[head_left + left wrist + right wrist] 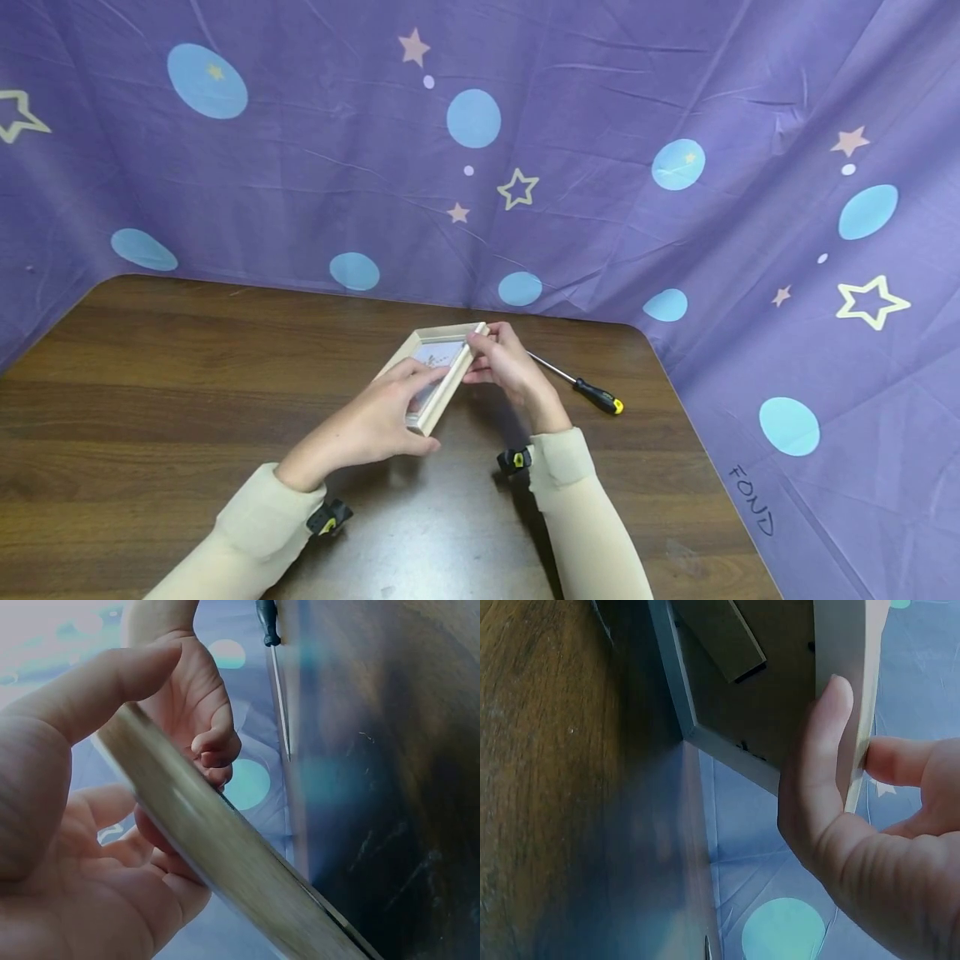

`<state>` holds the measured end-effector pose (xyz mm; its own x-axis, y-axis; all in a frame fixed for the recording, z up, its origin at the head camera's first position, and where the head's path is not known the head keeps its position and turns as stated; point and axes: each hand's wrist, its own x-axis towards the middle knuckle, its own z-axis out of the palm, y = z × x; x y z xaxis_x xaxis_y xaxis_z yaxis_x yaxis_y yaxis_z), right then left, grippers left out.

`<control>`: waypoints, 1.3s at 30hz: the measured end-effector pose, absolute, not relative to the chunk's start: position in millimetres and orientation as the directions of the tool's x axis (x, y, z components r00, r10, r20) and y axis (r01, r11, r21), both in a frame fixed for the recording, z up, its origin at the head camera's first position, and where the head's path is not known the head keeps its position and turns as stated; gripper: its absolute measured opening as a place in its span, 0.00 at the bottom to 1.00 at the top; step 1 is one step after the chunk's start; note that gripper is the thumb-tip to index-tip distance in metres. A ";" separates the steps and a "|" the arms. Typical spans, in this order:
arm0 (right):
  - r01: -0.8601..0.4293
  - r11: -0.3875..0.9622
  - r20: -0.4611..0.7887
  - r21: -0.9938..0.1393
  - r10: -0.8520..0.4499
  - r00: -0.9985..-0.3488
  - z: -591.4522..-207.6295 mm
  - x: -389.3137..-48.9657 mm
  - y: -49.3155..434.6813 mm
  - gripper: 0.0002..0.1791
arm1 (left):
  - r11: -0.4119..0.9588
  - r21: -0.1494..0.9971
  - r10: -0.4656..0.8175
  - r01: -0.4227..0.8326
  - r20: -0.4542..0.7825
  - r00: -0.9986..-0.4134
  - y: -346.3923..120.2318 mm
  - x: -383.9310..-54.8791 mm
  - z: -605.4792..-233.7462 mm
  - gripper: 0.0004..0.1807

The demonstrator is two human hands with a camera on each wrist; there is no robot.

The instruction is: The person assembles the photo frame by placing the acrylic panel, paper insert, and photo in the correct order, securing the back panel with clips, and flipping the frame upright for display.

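Note:
A pale wooden picture frame (450,392) is held tilted above the table, its front with a small print behind the pane turned up in the head view. My right hand (513,367) grips its right side, thumb on the front and fingers behind. Across the near part reaches my left hand (375,417), fingers over the front and thumb at the near corner. The left wrist view shows the frame's side edge (217,832) between that thumb and fingers. In the right wrist view, the brown back panel (780,682) carries a stand leg (724,637) and small dark tabs.
A screwdriver (596,395) with a black and yellow handle lies on the brown wooden table (150,400), right of the right hand. Behind and to the right, a purple cloth (585,100) with stars and blue spots hangs along the table edge.

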<state>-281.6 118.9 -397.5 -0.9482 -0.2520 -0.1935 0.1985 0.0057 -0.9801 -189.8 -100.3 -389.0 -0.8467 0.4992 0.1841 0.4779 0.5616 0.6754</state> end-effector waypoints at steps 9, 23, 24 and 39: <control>0.246 0.035 -0.246 -0.969 -0.269 -0.931 -401.9 -284.2 122.3 0.24 | 0.558 0.669 0.537 0.491 0.159 -0.828 -101.6 -189.5 -393.1 0.53; 0.261 0.095 -0.277 -0.961 -0.283 -0.918 -409.6 -286.2 126.3 0.23 | 0.537 0.661 0.608 0.524 0.127 -0.783 -110.1 -192.2 -395.1 0.41; 0.262 0.099 -0.280 -0.960 -0.283 -0.917 -410.0 -286.4 126.6 0.23 | 0.535 0.659 0.614 0.528 0.127 -0.779 -110.9 -192.3 -395.2 0.40; 0.265 0.146 -0.297 -0.953 -0.287 -0.911 -421.2 -292.2 132.3 0.27 | 0.583 0.640 0.593 0.500 0.086 -0.801 -128.5 -199.3 -395.3 0.36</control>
<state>-292.2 132.3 -421.2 -0.9109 -0.2868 -0.2967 0.2647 0.1457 -0.9533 -199.3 -128.5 -395.3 -0.8008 0.5926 0.0864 0.5004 0.5827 0.6404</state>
